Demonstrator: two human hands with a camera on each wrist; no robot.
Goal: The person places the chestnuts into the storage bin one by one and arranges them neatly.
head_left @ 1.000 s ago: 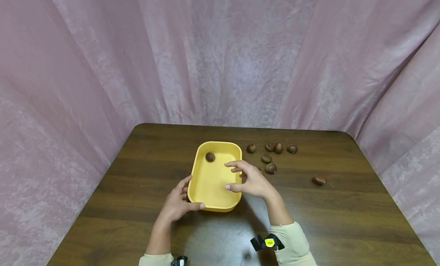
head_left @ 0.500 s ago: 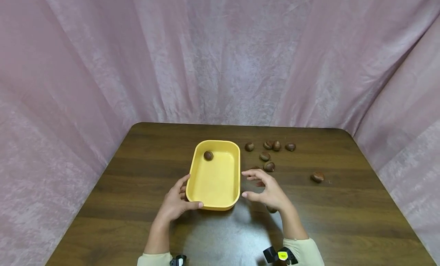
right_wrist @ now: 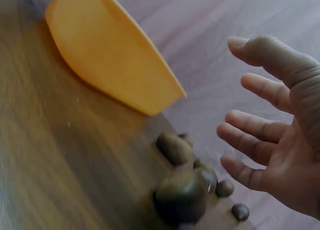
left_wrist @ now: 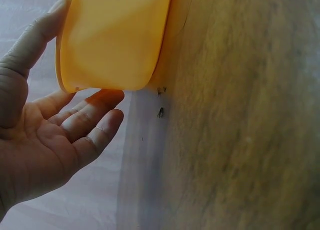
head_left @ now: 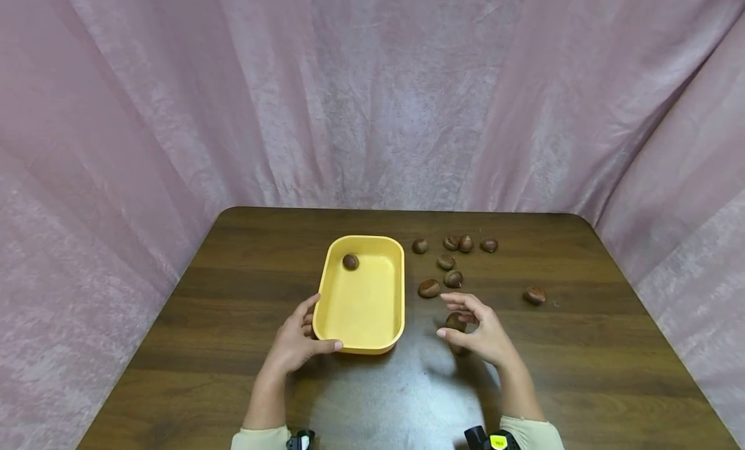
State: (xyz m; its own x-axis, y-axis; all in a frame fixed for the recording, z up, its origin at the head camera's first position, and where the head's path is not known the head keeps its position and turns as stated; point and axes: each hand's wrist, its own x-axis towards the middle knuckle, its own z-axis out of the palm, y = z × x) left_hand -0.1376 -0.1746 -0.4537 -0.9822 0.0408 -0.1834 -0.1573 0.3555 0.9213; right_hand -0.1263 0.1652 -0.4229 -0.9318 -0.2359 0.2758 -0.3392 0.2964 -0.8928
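Observation:
At the near left corner of a yellow plastic box (head_left: 359,343), my left hand (head_left: 295,340) holds it, thumb at the front rim and fingers along the left side. The left wrist view shows the thumb tip at the edge of the box (left_wrist: 115,44). Inside, near the back left, lies one brown chestnut (head_left: 350,262). My right hand (head_left: 482,330) hovers with fingers apart over a chestnut (head_left: 456,321); another, partly hidden, lies beneath the hand. In the right wrist view nothing is between the fingers, and a large blurred chestnut (right_wrist: 181,197) lies below them.
Several chestnuts lie right of the box, including one close to it (head_left: 429,288) and a stray chestnut (head_left: 535,295) farther right. The brown wooden table (head_left: 582,372) ends at a pink curtain (head_left: 407,114) behind.
My right hand has moved from over the box, rightward and toward me, to above the near chestnuts. My left hand stays at the box corner. The view has shifted slightly.

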